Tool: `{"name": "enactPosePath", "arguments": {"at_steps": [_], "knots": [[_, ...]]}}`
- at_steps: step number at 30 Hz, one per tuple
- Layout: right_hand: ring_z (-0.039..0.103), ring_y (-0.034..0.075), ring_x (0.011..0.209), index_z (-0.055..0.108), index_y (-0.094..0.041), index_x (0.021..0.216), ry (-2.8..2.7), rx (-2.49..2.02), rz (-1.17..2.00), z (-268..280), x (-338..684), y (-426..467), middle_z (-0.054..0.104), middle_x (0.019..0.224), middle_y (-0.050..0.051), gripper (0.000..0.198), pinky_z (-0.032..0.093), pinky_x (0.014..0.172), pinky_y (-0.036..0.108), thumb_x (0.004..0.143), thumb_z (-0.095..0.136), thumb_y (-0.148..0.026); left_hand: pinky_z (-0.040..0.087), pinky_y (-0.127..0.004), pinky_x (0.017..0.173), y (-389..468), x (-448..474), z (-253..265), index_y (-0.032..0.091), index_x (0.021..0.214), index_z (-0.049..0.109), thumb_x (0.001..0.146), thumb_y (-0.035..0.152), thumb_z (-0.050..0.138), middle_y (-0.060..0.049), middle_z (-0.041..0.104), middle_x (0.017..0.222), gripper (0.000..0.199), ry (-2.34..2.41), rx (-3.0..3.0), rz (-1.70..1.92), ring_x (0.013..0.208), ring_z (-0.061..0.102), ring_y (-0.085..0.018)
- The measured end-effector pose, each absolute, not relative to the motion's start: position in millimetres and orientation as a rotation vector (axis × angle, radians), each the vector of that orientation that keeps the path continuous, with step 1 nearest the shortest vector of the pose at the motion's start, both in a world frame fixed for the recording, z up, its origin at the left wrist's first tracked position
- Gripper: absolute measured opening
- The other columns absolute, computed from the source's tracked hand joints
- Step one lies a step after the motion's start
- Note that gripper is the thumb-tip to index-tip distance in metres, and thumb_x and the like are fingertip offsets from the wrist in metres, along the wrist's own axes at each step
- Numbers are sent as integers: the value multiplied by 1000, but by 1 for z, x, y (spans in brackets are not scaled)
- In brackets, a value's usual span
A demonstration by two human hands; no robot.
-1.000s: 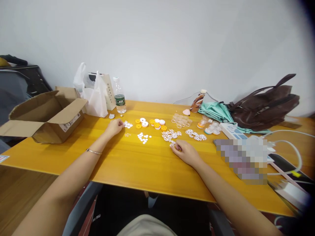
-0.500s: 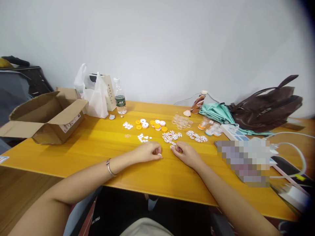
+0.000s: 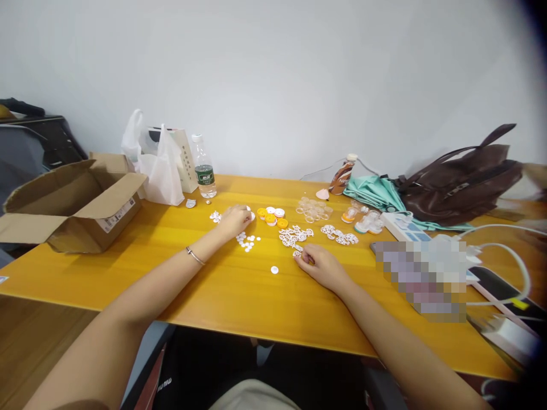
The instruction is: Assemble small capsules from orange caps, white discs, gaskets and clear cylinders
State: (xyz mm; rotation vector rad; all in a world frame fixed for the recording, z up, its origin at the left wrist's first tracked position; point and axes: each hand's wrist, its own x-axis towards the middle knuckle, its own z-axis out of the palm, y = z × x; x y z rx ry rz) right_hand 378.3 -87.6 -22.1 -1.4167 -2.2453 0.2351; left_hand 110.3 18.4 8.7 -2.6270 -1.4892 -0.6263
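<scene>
My left hand (image 3: 235,221) reaches over a cluster of yellow and white round pieces, most of it now hidden. Its fingers curl down at a white round piece (image 3: 252,216), which shows beside the fingertips. Nearer me, my right hand (image 3: 319,265) rests on the table with fingers curled; the fingertips meet a white openwork disc (image 3: 297,254) at the edge of a pile of such discs (image 3: 294,234). Alone on the wood between the hands lies a small white disc (image 3: 274,270). Small white buttons (image 3: 245,241) are scattered below the left hand.
More yellow and white round pieces (image 3: 270,218) sit mid-table, with clear rings (image 3: 314,209) to their right. A cardboard box (image 3: 111,219), plastic bag (image 3: 160,173) and water bottle (image 3: 205,175) stand left. A brown bag (image 3: 461,188), juice bottle (image 3: 343,176) and cables (image 3: 517,256) are right.
My left hand has moved left and away from me to the round pieces. The white disc that was at its fingertips now lies on the table. My right hand has stayed nearly still.
</scene>
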Motion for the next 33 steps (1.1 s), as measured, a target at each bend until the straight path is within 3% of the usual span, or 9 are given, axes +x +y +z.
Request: {"name": "enactPosePath", "arguments": {"at_steps": [6, 12, 18, 23, 33], "knots": [[44, 13, 57, 39, -20, 62, -2257, -1421, 229, -21, 379, -88, 49, 62, -1, 27, 31, 55, 26, 84, 46, -34, 38, -31, 74, 4, 114, 16, 16, 78, 63, 84, 20, 48, -9, 62, 87, 17, -1408, -2613, -619, 86, 55, -21], [42, 13, 57, 37, -21, 61, -2259, -1413, 223, -23, 378, -87, 47, 61, -1, 29, 30, 54, 26, 85, 45, -35, 36, -28, 75, -56, 114, 27, 17, 89, 60, 91, 24, 42, -6, 61, 88, 19, -603, -2881, -727, 82, 52, -15], [43, 13, 58, 37, -21, 62, -2264, -1424, 231, -23, 378, -87, 47, 62, -1, 29, 31, 55, 26, 85, 45, -36, 32, -28, 71, -81, 120, 10, 19, 89, 60, 92, 19, 37, -4, 60, 83, 24, -419, -2867, -563, 76, 49, -13], [43, 13, 57, 37, -21, 62, -2266, -1414, 231, -23, 379, -86, 47, 62, -1, 28, 31, 55, 26, 84, 45, -35, 34, -29, 74, -78, 123, 1, 22, 92, 62, 94, 19, 31, -4, 63, 87, 31, -468, -2936, -435, 79, 51, -14], [42, 13, 57, 37, -21, 60, -2248, -1425, 276, -19, 378, -87, 45, 60, -1, 31, 30, 53, 25, 84, 47, -38, 42, -29, 81, -46, 77, 14, 18, 91, 66, 90, 29, 43, -7, 66, 90, 26, -1134, -2963, -888, 86, 58, -16]]}}
